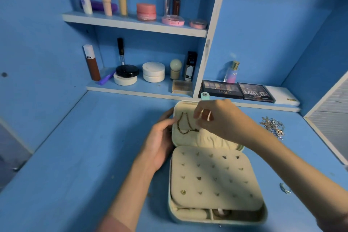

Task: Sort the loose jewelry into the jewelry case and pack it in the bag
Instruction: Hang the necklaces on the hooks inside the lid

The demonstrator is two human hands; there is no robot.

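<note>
An open jewelry case (261, 213) with a cream lining lies on the blue desk. Its earring panel (216, 177) holds a few small studs. A gold chain necklace (183, 124) hangs in a loop in the raised lid (183, 138). My left hand (160, 143) grips the lid's left edge, thumb in front. My right hand (216, 118) hovers over the lid with curled fingers, and thumb and fingertips pinch the chain's right end. A pile of loose jewelry (273, 125) lies on the desk to the right. No bag is in view.
A small silver piece (285, 188) lies on the desk right of the case. Shelves behind hold cosmetics jars, tubes and eyeshadow palettes (238, 90). A mint-coloured item (204, 96) sits just behind the lid. A white-framed panel (327, 118) borders the desk's right side.
</note>
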